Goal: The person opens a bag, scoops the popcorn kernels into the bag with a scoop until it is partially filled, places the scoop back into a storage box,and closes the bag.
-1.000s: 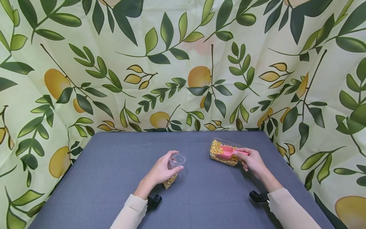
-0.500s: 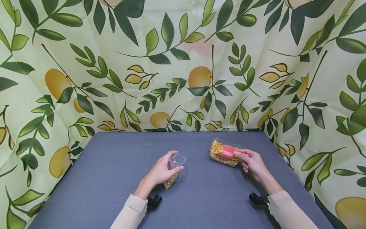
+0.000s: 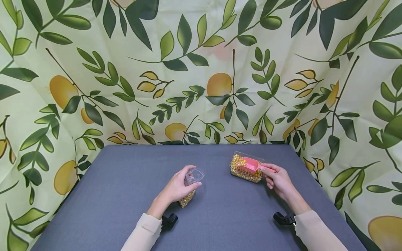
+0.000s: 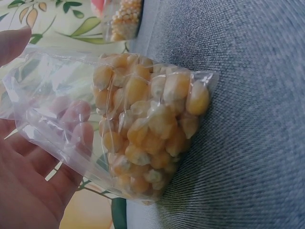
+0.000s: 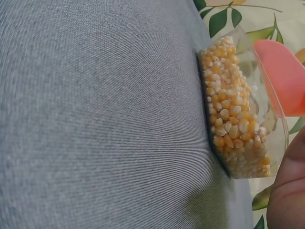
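My left hand (image 3: 176, 186) holds a clear plastic bag (image 4: 62, 129) by its upper part, with thumb and fingers around its open mouth. Corn kernels (image 4: 147, 129) fill the lower part of the bag, which stands upright on the table. Farther right, my right hand (image 3: 278, 179) grips the handle of a pink scoop (image 3: 251, 165). The scoop's head is over a clear rectangular container (image 3: 231, 169) of yellow corn kernels (image 3: 237, 161). In the right wrist view the scoop (image 5: 282, 71) shows above the container's rim; its inside is hidden there.
A grey-blue cloth covers the table (image 3: 216, 216). Behind and at both sides hangs a leaf-and-fruit patterned cloth (image 3: 188, 69). The container sits near the table's back right, some way from the bag. Black wrist devices (image 3: 284, 219) are on both wrists.
The scoop has risen slightly and shifted a little to the right over the kernels, its head tilting up. The left hand and the bag have stayed in place.
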A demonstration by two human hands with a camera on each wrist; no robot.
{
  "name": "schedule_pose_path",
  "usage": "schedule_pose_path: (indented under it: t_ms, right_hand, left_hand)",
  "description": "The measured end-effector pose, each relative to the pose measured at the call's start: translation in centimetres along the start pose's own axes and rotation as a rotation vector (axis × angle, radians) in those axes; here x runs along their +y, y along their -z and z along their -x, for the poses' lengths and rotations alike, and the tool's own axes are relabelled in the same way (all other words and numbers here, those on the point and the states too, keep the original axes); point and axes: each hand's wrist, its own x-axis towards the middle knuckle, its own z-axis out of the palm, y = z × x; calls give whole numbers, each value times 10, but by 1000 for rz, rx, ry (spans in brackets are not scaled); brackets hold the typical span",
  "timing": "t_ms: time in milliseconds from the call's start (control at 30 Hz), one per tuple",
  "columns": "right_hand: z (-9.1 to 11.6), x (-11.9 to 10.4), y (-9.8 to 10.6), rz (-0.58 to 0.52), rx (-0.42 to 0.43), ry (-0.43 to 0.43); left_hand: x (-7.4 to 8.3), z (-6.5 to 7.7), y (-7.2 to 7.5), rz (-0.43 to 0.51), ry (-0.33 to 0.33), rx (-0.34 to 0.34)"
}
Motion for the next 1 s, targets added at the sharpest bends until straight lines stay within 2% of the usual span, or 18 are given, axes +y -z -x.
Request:
schedule_pose_path:
  t_ms: [667,1000]
  right_hand:
    - [5,-12,-5,-27,-62,59]
    - [8,-20,-10,-30,-101,70]
  left_hand:
    - [0,1,1,21,8,-8]
    - [0,1,0,-8,0,3]
